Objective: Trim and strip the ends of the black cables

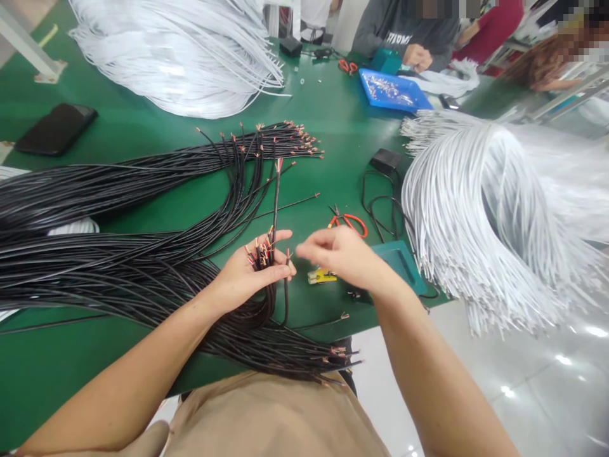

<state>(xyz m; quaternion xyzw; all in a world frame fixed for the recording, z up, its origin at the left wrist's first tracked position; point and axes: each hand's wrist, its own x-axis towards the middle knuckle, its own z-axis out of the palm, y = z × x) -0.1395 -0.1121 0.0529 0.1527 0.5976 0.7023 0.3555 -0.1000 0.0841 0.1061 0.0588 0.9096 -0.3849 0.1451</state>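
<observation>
My left hand [247, 276] is closed around a bunch of black cables [264, 252] whose stripped ends show red, yellow and white cores. One cable end [287, 259] stands apart from the bunch, pinched at the thumb and fingertips. Just right of that end is my right hand [335, 251], its fingers curled together in a pinch; whatever may be between them is too small or hidden. More black cables [143, 260] run leftwards across the green table [157, 136], and several ends [342, 352] lie near my lap.
Red-handled cutters [352, 223], a yellow tool [322, 276] and a teal tray [406, 266] lie beyond my right hand. White cable bundles [476, 190] hang over the right edge. A phone [57, 130] lies left. A blue tray [394, 105] of small parts sits near a co-worker's hands [417, 57].
</observation>
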